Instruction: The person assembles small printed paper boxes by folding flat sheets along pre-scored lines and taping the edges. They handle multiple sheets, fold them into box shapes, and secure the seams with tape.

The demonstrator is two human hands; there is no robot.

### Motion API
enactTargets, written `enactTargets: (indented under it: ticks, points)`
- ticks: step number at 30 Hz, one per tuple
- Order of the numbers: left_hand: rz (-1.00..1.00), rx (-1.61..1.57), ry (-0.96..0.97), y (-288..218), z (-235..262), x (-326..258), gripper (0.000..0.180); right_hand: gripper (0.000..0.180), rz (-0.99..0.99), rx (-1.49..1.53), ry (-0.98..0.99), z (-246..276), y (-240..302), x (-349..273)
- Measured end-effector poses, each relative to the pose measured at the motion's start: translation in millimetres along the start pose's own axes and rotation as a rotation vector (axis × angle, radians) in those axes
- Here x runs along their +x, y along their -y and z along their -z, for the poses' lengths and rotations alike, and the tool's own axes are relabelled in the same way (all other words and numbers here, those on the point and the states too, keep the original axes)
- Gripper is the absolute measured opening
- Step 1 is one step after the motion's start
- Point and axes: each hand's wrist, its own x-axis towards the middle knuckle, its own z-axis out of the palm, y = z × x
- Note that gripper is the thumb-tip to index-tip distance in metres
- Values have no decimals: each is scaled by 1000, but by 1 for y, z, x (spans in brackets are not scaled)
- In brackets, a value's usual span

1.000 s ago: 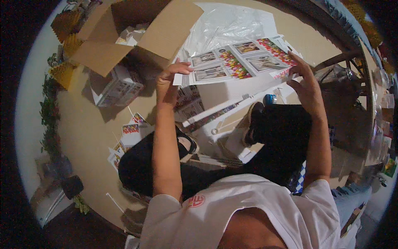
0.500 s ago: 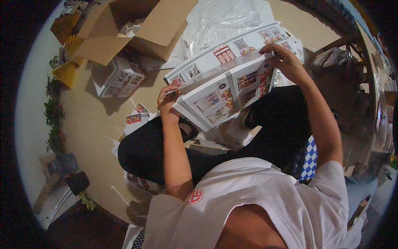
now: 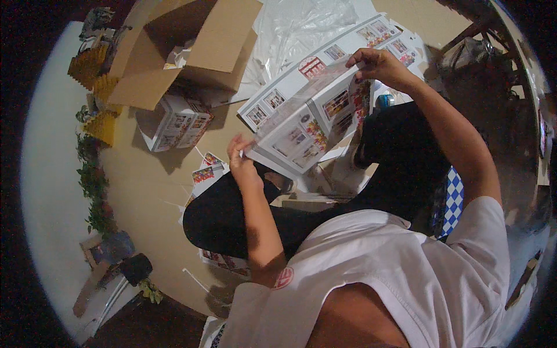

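Note:
A white cardboard panel (image 3: 295, 144), printed with windows, grey bands and colourful flowers, is held tilted above my lap. My right hand (image 3: 383, 68) pinches its far right corner between thumb and fingers. At its near left end, my left hand (image 3: 242, 163) has its fingers curled at the corner, slightly blurred. Just beyond lies a second printed sheet (image 3: 271, 100) with a red door picture, partly covered by the held panel. My crossed legs in black trousers (image 3: 400, 139) are beneath.
An open brown carton (image 3: 223, 43) stands at the far left, beside a printed white box (image 3: 177, 124). Crumpled clear plastic (image 3: 299, 29) lies beyond the sheet. Small flower-print pieces (image 3: 204, 174) rest on the tiled floor near my left knee. A dark rack (image 3: 487, 64) stands at right.
The panel has tilted and moved slightly, its face now blurred. My right hand has shifted away from me and to the left with its corner. The whole view has turned a little.

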Motion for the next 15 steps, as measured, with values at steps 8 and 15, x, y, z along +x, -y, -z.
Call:
enactTargets:
  ticks: [8,15]
  points:
    - [156,449,532,-79,-27,10,25,29,33,-222,138,-6,18,-15]
    - [-524,730,1296,-90,-184,101,85,29,326,-270,173,-19,50,-9]
